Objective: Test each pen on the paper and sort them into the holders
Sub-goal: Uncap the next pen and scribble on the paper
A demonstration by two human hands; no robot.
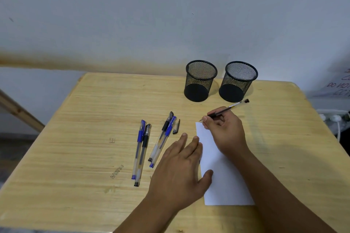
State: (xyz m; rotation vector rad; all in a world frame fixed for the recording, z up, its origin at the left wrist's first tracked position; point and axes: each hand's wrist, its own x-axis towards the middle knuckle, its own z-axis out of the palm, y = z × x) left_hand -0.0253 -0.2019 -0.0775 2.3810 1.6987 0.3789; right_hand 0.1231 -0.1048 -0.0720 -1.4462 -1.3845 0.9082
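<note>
My right hand (225, 130) grips an uncapped black pen (230, 108), its tip just above the far left corner of the white paper (225, 181). My left hand (181, 172) lies flat with fingers spread, pressing the paper's left edge. A loose black cap (176, 127) rests left of the paper. Several capped pens lie on the table: a blue pen (138, 147) beside a black pen (143, 154), and further right a black pen (161, 136) against a blue pen (164, 141). Two empty black mesh holders (200, 81) (237, 82) stand behind.
The wooden table (85, 123) butts against a pale wall. Its left edge drops off to the floor, where a wooden beam (20, 113) slants. A white power strip with a cable (335, 119) sits beyond the right edge.
</note>
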